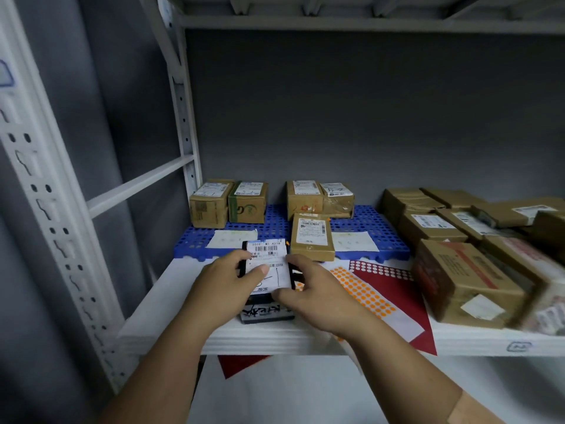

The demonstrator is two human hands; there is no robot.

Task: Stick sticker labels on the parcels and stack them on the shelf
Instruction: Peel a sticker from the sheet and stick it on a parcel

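I see plain grey matte wall point(367, 117) behind white metal shelving rack point(183, 117). Perforated white steel upright point(46, 191) at my left, horizontal white crossbar point(140, 182) beside it. Underside of upper white shelf board point(367, 13) overhead. Light dim, even, no window.

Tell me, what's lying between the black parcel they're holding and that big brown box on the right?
In the head view, sheets of round dot stickers: an orange dot sheet beside the black parcel, and a red dot sheet reaching toward the big brown box.
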